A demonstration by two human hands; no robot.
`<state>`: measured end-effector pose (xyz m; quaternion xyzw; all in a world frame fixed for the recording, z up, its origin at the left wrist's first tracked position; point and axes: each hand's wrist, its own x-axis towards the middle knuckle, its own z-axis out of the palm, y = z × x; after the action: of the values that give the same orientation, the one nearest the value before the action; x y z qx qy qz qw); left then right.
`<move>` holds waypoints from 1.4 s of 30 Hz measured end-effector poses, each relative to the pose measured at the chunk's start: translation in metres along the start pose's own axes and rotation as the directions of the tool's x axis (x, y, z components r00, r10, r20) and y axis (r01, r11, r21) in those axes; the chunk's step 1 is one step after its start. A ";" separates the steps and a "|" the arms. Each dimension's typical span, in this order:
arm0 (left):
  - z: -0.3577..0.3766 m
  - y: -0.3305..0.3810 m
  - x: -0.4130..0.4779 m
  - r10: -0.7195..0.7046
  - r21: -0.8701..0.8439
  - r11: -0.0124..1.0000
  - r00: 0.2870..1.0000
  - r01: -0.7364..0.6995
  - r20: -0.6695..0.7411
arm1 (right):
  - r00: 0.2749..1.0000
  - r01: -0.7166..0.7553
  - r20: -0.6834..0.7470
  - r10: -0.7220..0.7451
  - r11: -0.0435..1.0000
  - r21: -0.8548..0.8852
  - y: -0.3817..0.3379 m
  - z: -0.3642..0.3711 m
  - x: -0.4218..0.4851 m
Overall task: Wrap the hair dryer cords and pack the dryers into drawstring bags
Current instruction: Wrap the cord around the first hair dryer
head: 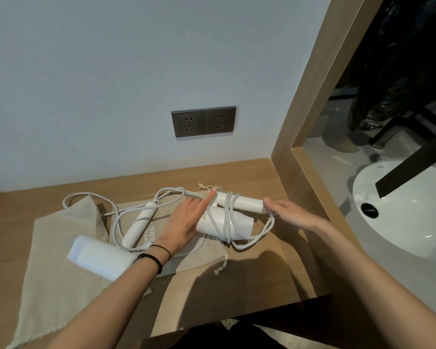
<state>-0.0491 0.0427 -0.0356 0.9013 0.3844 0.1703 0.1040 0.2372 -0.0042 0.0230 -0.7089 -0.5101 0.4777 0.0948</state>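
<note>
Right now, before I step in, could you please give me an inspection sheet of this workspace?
Surface: light wooden counter against a pale wall.
Job's things: white hair dryer wound with its grey cord; second white hair dryer not wrapped; both lie on beige drawstring cloth bags.
Clutter: nothing seen.
Grippers: left hand has straight fingers laid over the wound dryer; right hand is open, with fingertips at the dryer's handle end.
Cables: loose grey cord of the second dryer sprawls in loops.
Surroundings: dark double wall socket with nothing plugged in; white round sink to the right, beyond a wooden frame.
</note>
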 end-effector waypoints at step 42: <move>0.058 0.025 0.074 -0.468 -0.734 0.391 0.807 0.555 0.361 | 0.986 0.108 -0.117 -0.121 0.987 -0.117 0.042 0.044 0.014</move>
<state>0.0373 0.0761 -0.0640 0.5928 0.5140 0.2431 0.5704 0.2297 -0.0281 -0.0342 -0.7107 -0.5688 0.3978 0.1144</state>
